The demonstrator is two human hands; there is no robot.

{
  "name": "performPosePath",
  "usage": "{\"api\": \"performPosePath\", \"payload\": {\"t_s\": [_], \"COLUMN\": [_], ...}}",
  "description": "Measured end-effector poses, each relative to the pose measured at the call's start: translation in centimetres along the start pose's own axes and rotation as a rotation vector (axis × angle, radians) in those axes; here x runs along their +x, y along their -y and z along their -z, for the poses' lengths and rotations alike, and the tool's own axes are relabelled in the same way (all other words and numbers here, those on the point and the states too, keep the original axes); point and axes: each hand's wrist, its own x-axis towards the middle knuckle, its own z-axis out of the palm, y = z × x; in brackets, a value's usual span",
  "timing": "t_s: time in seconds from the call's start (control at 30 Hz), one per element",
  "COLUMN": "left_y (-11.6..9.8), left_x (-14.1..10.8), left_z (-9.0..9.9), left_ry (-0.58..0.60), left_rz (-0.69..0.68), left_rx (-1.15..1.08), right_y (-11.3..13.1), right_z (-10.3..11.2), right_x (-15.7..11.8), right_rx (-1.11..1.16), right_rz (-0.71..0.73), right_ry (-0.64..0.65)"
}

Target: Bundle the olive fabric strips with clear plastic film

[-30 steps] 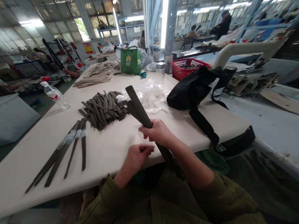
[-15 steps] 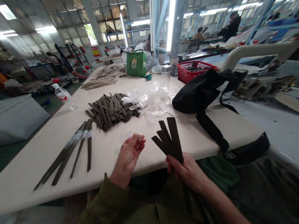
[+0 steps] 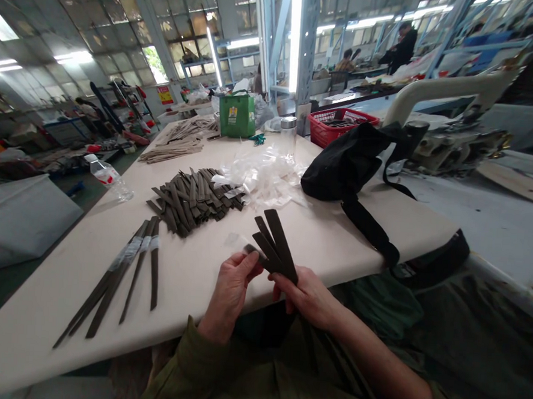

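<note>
Fanned dark olive fabric strips (image 3: 278, 242) rise from my right hand (image 3: 308, 295), which is closed around them; their lower ends hang toward my lap. My left hand (image 3: 234, 288) pinches a small clear plastic piece (image 3: 235, 241) against the tip of the leftmost strip. The two hands are close together above the table's front edge. On the left of the table lie several strips with clear plastic bands (image 3: 131, 249) around their upper parts. Farther back is a heap of loose dark strips (image 3: 189, 198), beside a pile of clear plastic pieces (image 3: 263, 178).
A black bag (image 3: 341, 165) with a trailing strap lies on the table's right. Behind are a red basket (image 3: 334, 124), a green bag (image 3: 237, 114), a lidded glass jar (image 3: 288, 137) and paler strips (image 3: 174, 149). A plastic bottle (image 3: 109, 178) lies tilted near the left edge.
My left hand has brought the clear plastic piece to the leftmost strip's tip. My right hand and its strips have moved left, toward my left hand. The view has shifted slightly.
</note>
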Motion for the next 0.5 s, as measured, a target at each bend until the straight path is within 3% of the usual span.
{"api": "performPosePath", "payload": {"t_s": [0.13,0.2,0.4,0.5], "left_y": [-2.1,-2.2,1.8,0.9], "left_x": [1.0,1.0,-1.0,-0.5], "left_z": [1.6,2.0,0.6,0.4], "left_ry": [-0.141,-0.151,0.162,0.138], "left_rz": [-0.105,-0.109,0.037,-0.039], "left_rx": [-0.034,-0.021,0.319,0.192], "right_y": [-0.6,-0.7,-0.7,-1.1], "right_z": [1.0,1.1,0.0,-0.5], "right_x": [-0.9,-1.3,-0.6,-0.3], "right_rx": [0.047,0.010,-0.029,-0.021], "right_rz": [-0.029,-0.044,0.009,-0.006], "right_ry": [0.052,0.029,-0.051,-0.075]}}
